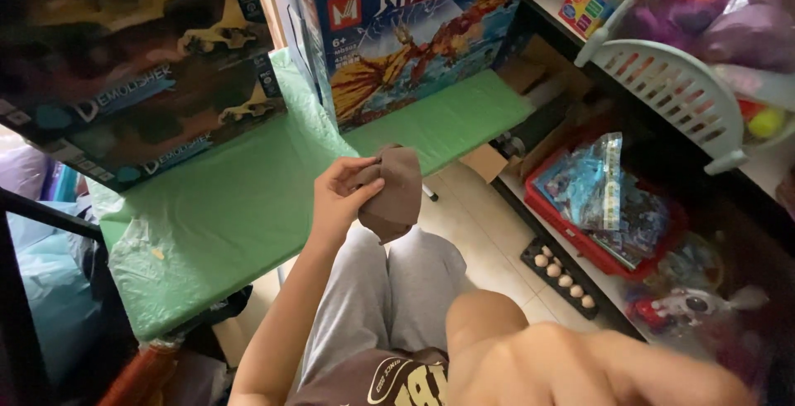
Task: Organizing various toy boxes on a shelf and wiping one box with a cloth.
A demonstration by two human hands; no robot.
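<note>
Above lap, left hand (338,199) fingers (364,187) pinching folded brown cloth (396,192)

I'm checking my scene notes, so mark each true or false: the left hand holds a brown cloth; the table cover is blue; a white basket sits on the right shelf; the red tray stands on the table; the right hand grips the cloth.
1. The left hand holds a brown cloth. True.
2. The table cover is blue. False: it is green.
3. A white basket sits on the right shelf. True.
4. The red tray stands on the table. False: it sits low on the right, off the table.
5. The right hand grips the cloth. False: it is blurred, near the camera, apart from the cloth.
</note>
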